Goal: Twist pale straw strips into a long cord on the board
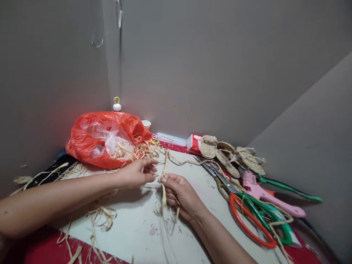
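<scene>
A narrow braid of pale straw-like strands (166, 163) runs down the middle of the white work surface. My right hand (180, 190) is closed on the braid's lower end, thumb and forefinger pinching it. Loose flat strands (164, 198) hang below that pinch. To the left of the braid is my left hand (141, 172), its forefinger stretched out, thumb apart and other fingers loosely curled. Nothing clearly shows in its grasp.
At the back left lies a red plastic bag (82, 146) spilling dry strands. Woven pieces (228, 154) and a red-and-white packet (194, 143) sit back right. Large scissors (236, 198), green-handled pliers (291, 189) and a pink glue gun (271, 198) crowd the right side.
</scene>
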Demonstrator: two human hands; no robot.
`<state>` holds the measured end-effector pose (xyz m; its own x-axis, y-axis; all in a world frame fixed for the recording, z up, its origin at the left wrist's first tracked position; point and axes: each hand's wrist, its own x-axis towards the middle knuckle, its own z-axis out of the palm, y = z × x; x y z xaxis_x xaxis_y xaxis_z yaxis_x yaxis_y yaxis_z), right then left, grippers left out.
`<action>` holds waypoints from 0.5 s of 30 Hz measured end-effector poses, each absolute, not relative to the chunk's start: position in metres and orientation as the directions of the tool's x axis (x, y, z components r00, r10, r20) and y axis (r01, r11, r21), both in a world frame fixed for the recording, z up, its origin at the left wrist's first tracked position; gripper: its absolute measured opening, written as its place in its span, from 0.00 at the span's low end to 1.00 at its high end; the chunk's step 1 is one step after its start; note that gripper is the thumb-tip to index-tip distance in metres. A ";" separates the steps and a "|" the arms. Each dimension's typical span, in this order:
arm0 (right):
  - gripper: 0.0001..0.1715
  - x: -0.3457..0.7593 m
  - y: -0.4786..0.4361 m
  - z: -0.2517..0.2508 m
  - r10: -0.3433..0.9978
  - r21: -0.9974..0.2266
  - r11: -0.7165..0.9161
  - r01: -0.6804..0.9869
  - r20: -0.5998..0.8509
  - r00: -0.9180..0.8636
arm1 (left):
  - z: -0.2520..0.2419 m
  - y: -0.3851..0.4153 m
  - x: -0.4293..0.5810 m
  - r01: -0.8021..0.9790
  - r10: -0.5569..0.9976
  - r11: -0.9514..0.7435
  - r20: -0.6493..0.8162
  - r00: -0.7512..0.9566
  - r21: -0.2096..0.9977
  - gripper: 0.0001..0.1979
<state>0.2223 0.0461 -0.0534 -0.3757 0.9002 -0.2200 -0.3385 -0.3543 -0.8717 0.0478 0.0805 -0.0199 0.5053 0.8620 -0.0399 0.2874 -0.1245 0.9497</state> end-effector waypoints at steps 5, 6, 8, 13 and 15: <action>0.18 0.223 0.045 -0.048 0.864 -0.860 -0.411 -0.302 -0.261 -0.431 | -0.031 0.087 0.058 0.248 0.720 0.183 -0.301 0.625 0.951 0.15; 0.18 0.223 0.045 -0.048 0.861 -0.854 -0.421 -0.306 -0.269 -0.433 | -0.031 0.087 0.060 0.271 0.740 0.136 -0.279 0.612 0.953 0.11; 0.18 0.223 0.044 -0.047 0.859 -0.839 -0.437 -0.323 -0.283 -0.427 | -0.029 0.087 0.062 0.314 0.785 0.019 -0.209 0.583 0.949 0.06; 0.14 0.226 0.044 -0.050 0.839 -0.789 -0.485 -0.377 -0.298 -0.455 | -0.027 0.085 0.062 0.333 0.802 -0.126 -0.101 0.588 0.935 0.07; 0.13 0.226 0.044 -0.051 0.827 -0.775 -0.501 -0.385 -0.297 -0.478 | -0.027 0.085 0.060 0.290 0.794 -0.103 -0.097 0.600 0.951 0.08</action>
